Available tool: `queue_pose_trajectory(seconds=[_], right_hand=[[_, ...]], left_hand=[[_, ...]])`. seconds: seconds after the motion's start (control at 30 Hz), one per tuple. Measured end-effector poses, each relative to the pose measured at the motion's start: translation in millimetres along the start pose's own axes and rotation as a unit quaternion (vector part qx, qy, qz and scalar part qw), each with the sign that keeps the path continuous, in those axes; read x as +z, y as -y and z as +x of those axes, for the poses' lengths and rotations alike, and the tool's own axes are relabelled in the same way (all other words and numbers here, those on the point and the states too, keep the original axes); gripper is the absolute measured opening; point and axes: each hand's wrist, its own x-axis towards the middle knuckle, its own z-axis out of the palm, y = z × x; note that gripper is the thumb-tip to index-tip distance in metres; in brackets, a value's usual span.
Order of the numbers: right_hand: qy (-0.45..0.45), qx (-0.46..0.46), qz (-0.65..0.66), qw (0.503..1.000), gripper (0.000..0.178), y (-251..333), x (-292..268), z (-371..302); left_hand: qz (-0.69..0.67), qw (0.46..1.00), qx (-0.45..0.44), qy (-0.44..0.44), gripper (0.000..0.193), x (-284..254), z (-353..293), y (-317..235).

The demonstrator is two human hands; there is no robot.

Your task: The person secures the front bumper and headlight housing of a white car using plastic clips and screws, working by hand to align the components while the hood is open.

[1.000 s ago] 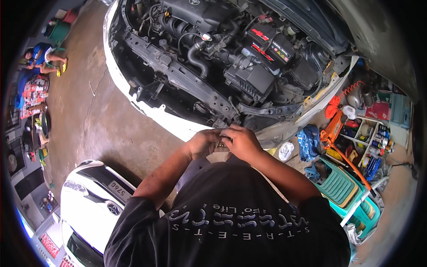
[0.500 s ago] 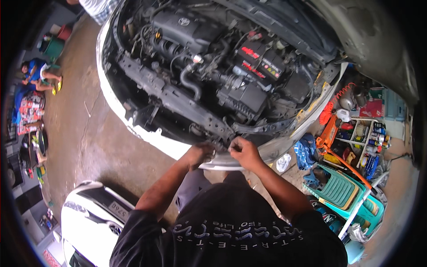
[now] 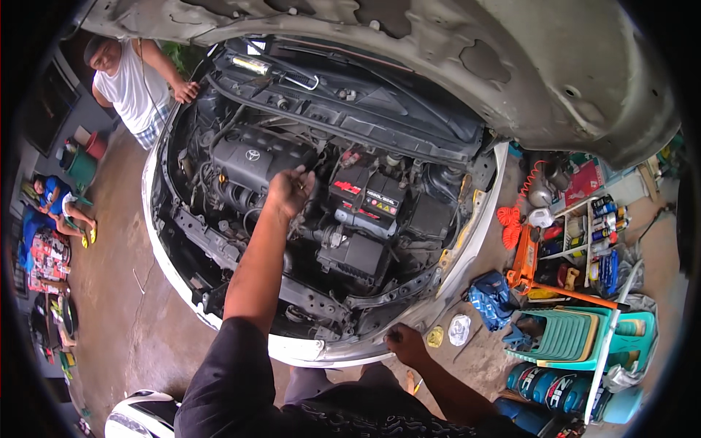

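My left hand [image 3: 291,193] reaches over the engine bay, just right of the black engine cover [image 3: 252,157]. Its fingers are curled together, and anything small between them is too unclear to name. The car battery [image 3: 365,193] sits to the right of that hand, with the black air filter box [image 3: 353,257] nearer to me. By the front edge of the white bumper [image 3: 310,349], my right hand [image 3: 407,346] is closed, its fingertips dark. What it holds, if anything, is hidden.
The raised hood [image 3: 453,66] overhangs the bay. Another person [image 3: 135,84] rests a hand on the fender at far left. An orange floor jack [image 3: 524,259], green plastic stools [image 3: 562,336] and a rack of spray cans [image 3: 599,226] stand at right. A work light [image 3: 250,66] lies by the windshield.
My left hand has gone from the front edge forward over the engine. My right hand stays near the bumper. The view has tilted up, bringing the hood and the other person further into sight.
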Motion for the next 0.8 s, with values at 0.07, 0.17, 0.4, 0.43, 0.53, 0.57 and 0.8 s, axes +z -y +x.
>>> queue_pose_trajectory(seconds=[0.07, 0.17, 0.4, 0.43, 0.53, 0.57, 0.8], right_hand=[[-0.002, 0.016, -0.011, 1.000, 0.025, -8, -9, -15], [-0.019, 0.051, -0.007, 0.998, 0.025, -27, -25, -33], [-0.072, 0.113, 0.080, 0.988, 0.015, -63, -75, -55], [-0.073, 0.115, 0.081, 0.987, 0.015, -66, -79, -55], [-0.085, 0.125, 0.117, 0.982, 0.019, -70, -83, -52], [-0.080, 0.126, 0.118, 0.982, 0.019, -67, -81, -46], [-0.037, 0.020, 0.041, 0.998, 0.022, -15, -39, 12]], left_hand=[[0.000, 0.999, 0.031, 0.021, 0.024, 67, 54, 8], [-0.010, 0.998, 0.066, 0.006, 0.021, 147, 101, 32], [0.046, 0.996, 0.051, -0.049, 0.054, 230, 147, 45], [0.033, 0.998, 0.030, -0.047, 0.060, 231, 144, 43], [0.059, 0.996, 0.027, -0.056, 0.067, 242, 125, 50], [0.067, 0.996, 0.043, -0.049, 0.068, 236, 120, 45], [0.252, 0.957, 0.129, 0.058, 0.038, 116, 23, 7]])
